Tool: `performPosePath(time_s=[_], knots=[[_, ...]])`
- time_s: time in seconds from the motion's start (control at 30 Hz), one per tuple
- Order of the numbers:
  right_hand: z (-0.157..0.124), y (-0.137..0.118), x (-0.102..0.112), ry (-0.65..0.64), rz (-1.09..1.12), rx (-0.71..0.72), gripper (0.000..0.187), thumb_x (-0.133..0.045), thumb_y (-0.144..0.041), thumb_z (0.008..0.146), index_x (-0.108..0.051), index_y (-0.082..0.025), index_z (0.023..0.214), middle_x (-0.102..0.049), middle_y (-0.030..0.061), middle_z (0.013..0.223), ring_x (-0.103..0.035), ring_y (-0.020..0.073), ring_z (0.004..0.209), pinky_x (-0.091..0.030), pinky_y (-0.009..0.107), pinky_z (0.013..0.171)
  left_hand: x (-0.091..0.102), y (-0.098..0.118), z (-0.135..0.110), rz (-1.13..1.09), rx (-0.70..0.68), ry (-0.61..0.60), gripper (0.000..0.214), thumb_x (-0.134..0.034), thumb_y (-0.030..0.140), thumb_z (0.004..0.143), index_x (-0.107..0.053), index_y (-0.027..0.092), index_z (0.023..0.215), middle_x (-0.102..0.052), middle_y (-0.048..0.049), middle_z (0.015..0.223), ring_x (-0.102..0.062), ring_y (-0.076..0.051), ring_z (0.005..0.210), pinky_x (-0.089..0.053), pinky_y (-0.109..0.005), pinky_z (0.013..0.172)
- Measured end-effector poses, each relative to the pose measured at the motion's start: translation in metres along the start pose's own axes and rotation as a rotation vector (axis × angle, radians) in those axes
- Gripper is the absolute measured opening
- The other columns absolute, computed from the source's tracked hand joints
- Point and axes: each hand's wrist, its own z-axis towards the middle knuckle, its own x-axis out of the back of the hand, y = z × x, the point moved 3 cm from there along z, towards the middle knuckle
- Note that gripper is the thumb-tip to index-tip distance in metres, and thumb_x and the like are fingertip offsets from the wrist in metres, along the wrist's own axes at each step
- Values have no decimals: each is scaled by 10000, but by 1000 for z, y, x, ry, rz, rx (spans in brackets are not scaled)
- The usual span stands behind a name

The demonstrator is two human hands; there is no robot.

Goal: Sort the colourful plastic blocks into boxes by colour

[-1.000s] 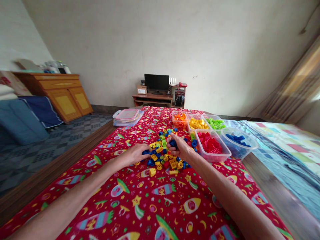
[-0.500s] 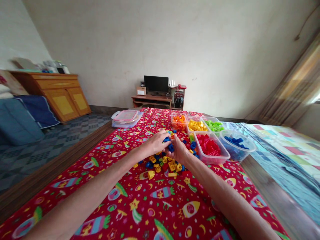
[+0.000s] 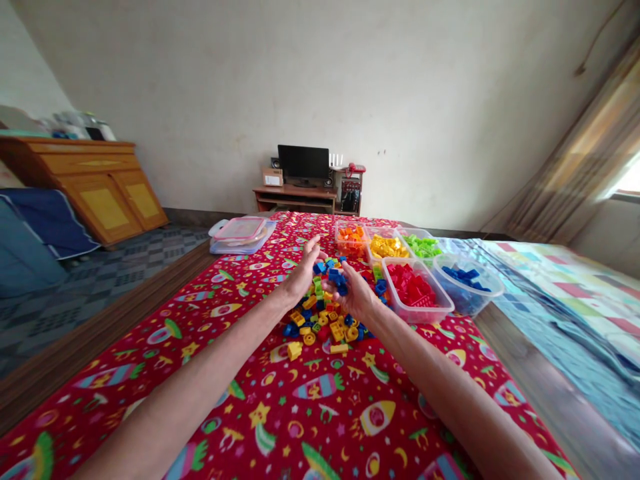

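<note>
A pile of mixed toy building bricks (image 3: pixel 325 321), in yellow, blue, green and red, lies on the red patterned cloth (image 3: pixel 280 407). My left hand (image 3: pixel 303 275) is at the pile's left edge, fingers stretched out and apart, holding nothing. Across from it, my right hand (image 3: pixel 357 293) is cupped around several blue bricks (image 3: pixel 338 280) just above the pile. Part of the pile behind the hands is hidden. To the right, a clear tub of red bricks (image 3: pixel 413 287) is nearest my right hand, and a round tub of blue bricks (image 3: pixel 465 280) stands beyond it.
Farther back stand tubs of orange bricks (image 3: pixel 351 239), yellow bricks (image 3: pixel 389 247) and green bricks (image 3: pixel 421 247). Stacked container lids (image 3: pixel 243 233) lie at the back left. A bed (image 3: pixel 545 313) adjoins the table's right side. A monitor (image 3: pixel 303 163) is by the wall.
My left hand has come away from the right and opened, moving left. The blue bricks are now in my right hand. The whole view has shifted slightly.
</note>
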Motion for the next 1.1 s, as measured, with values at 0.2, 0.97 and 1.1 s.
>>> performPosePath(time_s=[0.2,0.97,1.1], knots=[[3,4,0,-82,-11,50,281,-418,-379,958,-570,-167,853,-649,5,673,-643,110,538,-467,149,387,-13,4,-13,-355,6,-59,544,-296,511,947,-230,291,1441,-552,-75,1174,-537,-207,1076,-481,-325,832],[-65,-173,93,965,-1504,1020,218,-542,-349,731,-645,-177,816,-631,56,716,-550,191,709,-411,303,669,-3,-9,-4,-219,-65,-156,611,-350,491,933,-123,337,1479,-422,-98,1443,-355,-238,1355,-297,-535,1075],[-80,-191,138,1139,-1588,880,238,-528,-347,751,-657,-168,839,-662,127,799,-555,231,766,-406,337,693,-1,-13,-3,-199,-87,-153,659,-445,462,901,-163,295,1472,-448,-129,1414,-379,-258,1335,-312,-535,1070]])
